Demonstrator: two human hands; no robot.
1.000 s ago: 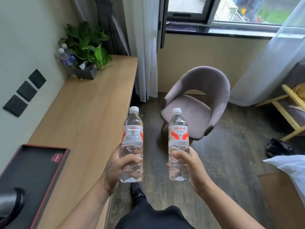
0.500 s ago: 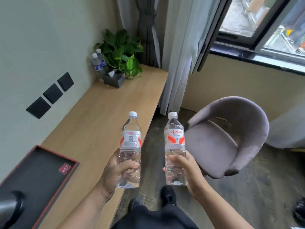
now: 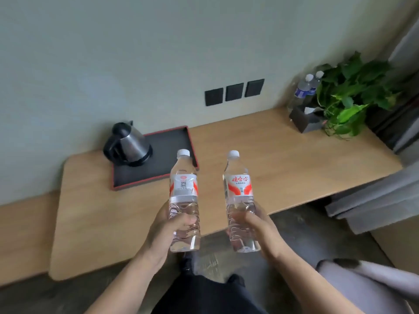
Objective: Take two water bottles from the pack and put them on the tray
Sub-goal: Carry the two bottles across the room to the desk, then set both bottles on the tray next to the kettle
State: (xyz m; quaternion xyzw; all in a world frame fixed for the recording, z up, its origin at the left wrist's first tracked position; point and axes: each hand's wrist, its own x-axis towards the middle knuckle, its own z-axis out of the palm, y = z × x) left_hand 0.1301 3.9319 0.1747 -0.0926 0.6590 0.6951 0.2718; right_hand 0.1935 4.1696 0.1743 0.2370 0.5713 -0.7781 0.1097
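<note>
I hold two clear water bottles upright in front of me, each with a white cap and a red and white label. My left hand [image 3: 164, 232] grips the lower half of the left bottle [image 3: 184, 189]. My right hand [image 3: 260, 225] grips the lower half of the right bottle [image 3: 239, 189]. Both bottles hang in the air over the desk's near edge. The black tray with a red rim [image 3: 172, 141] lies on the desk just beyond the left bottle, whose cap overlaps the tray's near right corner. No bottle pack is in view.
A steel kettle [image 3: 128, 145] stands on the tray's left part. The wooden desk [image 3: 283, 155] runs along the wall. At its right end are a potted plant [image 3: 353, 96], a dark tissue box [image 3: 305, 120] and two other bottles [image 3: 306, 87]. A grey chair's edge [image 3: 374, 282] sits at lower right.
My view has swung left from the chair and window to face the desk and wall. The tray and kettle now lie straight ahead. Both hands keep their bottles upright.
</note>
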